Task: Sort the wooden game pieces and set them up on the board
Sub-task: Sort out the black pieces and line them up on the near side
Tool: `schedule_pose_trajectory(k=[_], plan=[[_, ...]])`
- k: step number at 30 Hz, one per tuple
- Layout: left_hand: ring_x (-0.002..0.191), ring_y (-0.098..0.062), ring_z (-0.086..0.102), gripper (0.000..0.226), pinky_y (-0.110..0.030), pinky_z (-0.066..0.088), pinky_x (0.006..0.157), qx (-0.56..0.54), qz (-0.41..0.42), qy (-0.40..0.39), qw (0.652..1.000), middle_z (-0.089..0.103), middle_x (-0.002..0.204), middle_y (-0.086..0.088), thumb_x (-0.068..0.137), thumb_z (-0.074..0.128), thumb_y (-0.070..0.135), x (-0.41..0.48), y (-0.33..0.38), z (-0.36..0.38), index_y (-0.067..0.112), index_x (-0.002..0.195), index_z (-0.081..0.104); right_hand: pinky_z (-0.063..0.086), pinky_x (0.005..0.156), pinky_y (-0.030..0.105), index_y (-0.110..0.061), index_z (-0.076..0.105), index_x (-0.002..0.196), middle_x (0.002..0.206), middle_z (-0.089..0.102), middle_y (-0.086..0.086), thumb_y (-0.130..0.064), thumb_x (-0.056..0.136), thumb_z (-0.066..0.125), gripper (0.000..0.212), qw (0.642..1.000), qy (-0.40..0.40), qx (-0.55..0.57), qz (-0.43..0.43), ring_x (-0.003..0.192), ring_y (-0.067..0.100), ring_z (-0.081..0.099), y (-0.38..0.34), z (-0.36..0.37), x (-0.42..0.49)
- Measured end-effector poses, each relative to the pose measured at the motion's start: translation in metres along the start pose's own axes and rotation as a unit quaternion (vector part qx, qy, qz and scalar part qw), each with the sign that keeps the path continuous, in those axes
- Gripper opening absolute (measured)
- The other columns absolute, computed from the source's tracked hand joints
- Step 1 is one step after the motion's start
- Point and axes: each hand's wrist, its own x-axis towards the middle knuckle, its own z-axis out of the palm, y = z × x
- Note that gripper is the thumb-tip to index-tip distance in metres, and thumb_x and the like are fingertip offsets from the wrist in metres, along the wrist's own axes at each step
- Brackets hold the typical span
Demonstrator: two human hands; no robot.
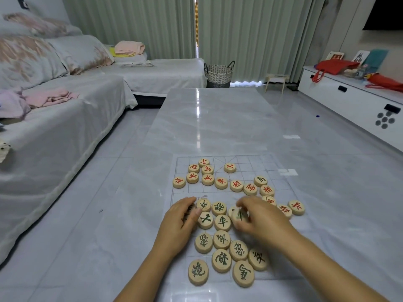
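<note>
A thin clear board with a printed grid lies on the marble table. Several round wooden pieces with red characters sit loosely on its far half. Several pieces with green characters crowd its near half. My left hand rests at the left edge of the green group, its fingers curled over pieces that are mostly hidden. My right hand is blurred and pinches a green-marked piece at the right of that group.
The glossy marble table stretches away beyond the board. A grey-covered sofa with folded pink cloths runs along the left. A woven basket stands past the table's far end. A white cabinet lines the right.
</note>
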Motion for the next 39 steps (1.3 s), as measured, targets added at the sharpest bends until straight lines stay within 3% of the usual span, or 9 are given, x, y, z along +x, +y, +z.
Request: schedule_pose_trajectory(k=[10,14,17,19,22,28,33,37,39], plan=[[0.128,-0.007,0.038,0.068,-0.024,0.033,0.102,0.009,-0.017,-0.079,0.997,0.043,0.135,0.013,0.08,0.038,0.065,-0.004,0.009,-0.004,0.026,0.135,0.038,0.04,0.082,0.027,-0.02,0.05,0.121,0.117,0.048,-0.002,-0.039,0.093,0.044,0.035,0.997,0.013,0.068,0.025,0.107,0.014,0.049,0.019,0.035,-0.019],[0.137,-0.001,-0.023,0.086,-0.036,-0.011,0.115,0.132,0.037,-0.147,0.98,-0.012,0.146,0.027,0.064,0.028,0.08,-0.029,0.02,0.004,0.046,0.14,0.007,0.036,0.096,0.022,-0.021,0.044,0.13,0.133,0.04,-0.004,-0.033,0.096,0.04,0.037,0.993,0.053,0.105,0.009,0.123,0.01,0.041,0.026,0.04,-0.027],[0.13,0.001,-0.038,0.086,-0.04,-0.026,0.109,0.213,0.071,-0.189,0.956,-0.027,0.145,0.029,0.062,0.031,0.088,-0.053,0.027,0.013,0.057,0.132,-0.007,0.014,0.111,0.021,-0.023,0.024,0.144,0.155,0.015,-0.008,-0.068,0.085,0.018,0.075,0.995,0.02,0.1,0.002,0.141,0.009,0.014,0.019,0.05,-0.033],[0.13,-0.002,-0.038,0.093,-0.043,-0.026,0.108,0.246,0.079,-0.182,0.949,-0.027,0.146,0.026,0.056,0.028,0.091,-0.059,0.028,0.018,0.055,0.133,-0.009,0.008,0.113,0.021,-0.027,0.015,0.146,0.157,0.002,-0.012,-0.085,0.053,-0.02,0.115,0.996,-0.001,0.089,0.01,0.143,0.006,0.004,0.01,0.06,-0.036],[0.134,-0.005,-0.033,0.103,-0.041,-0.021,0.112,0.26,0.052,-0.172,0.949,-0.022,0.146,0.024,0.054,0.035,0.089,-0.057,0.027,0.018,0.047,0.139,-0.006,0.011,0.114,0.022,-0.028,0.018,0.145,0.157,0.001,-0.012,-0.079,0.039,-0.037,0.13,0.996,0.024,0.073,0.032,0.143,0.006,0.006,0.005,0.07,-0.031],[0.135,-0.004,-0.032,0.091,-0.045,-0.019,0.113,0.259,0.064,-0.185,0.946,-0.019,0.148,0.024,0.066,0.041,0.081,-0.055,0.031,0.004,0.05,0.137,-0.007,0.016,0.113,0.025,-0.026,0.03,0.139,0.153,0.012,-0.009,-0.082,0.041,-0.033,0.129,0.994,0.047,0.089,0.039,0.14,0.011,0.011,-0.006,0.07,-0.025],[0.131,-0.014,0.028,0.091,-0.041,0.008,0.104,0.335,0.056,-0.182,0.923,0.047,0.139,0.012,0.063,0.017,0.091,-0.064,0.027,0.023,0.037,0.133,0.037,0.012,0.114,0.027,-0.027,0.025,0.142,0.156,0.005,-0.008,-0.074,0.071,0.002,0.088,0.992,0.045,0.11,0.04,0.143,0.011,0.006,-0.006,0.066,-0.023],[0.141,-0.001,-0.003,0.091,-0.037,-0.005,0.114,0.246,0.076,-0.124,0.958,0.009,0.149,0.026,0.058,0.024,0.093,-0.059,0.024,0.016,0.048,0.137,0.017,0.006,0.114,0.024,-0.033,0.013,0.145,0.156,-0.004,-0.014,-0.085,0.042,-0.028,0.122,0.996,-0.011,0.09,0.024,0.143,0.006,0.002,-0.004,0.065,-0.028],[0.137,0.008,-0.014,0.094,-0.034,-0.01,0.116,0.199,0.048,-0.097,0.974,-0.004,0.146,0.031,0.055,0.01,0.093,-0.053,0.02,0.004,0.048,0.137,0.009,0.0,0.111,0.021,-0.034,0.013,0.145,0.152,-0.002,-0.02,-0.086,0.048,-0.022,0.115,0.996,0.013,0.089,0.018,0.14,-0.001,-0.002,0.004,0.052,-0.033]])
